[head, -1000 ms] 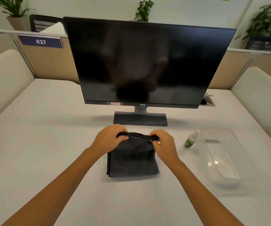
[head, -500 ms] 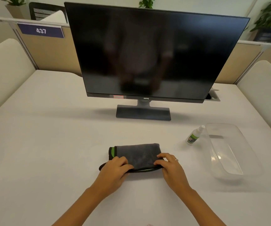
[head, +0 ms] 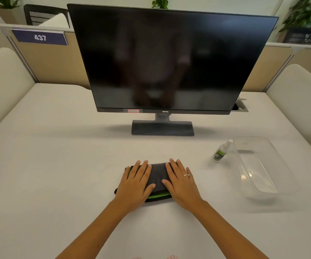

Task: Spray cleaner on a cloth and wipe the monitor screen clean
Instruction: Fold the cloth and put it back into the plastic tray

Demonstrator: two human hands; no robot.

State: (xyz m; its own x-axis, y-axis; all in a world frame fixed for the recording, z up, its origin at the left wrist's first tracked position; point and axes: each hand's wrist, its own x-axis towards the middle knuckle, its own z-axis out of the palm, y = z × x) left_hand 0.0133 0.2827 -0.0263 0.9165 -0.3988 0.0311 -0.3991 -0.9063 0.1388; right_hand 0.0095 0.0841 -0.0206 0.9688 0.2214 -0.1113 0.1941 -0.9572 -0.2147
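We press the folded cloth (head: 157,179) flat, left hand (head: 135,186) and right hand (head: 181,184) with straight fingers. Next we must grasp the spray bottle (head: 221,151) at two o'clock.

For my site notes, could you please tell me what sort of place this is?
Most likely an open-plan office desk: a monitor stands on the table, low partitions enclose it, and one carries a numbered sign reading 437.
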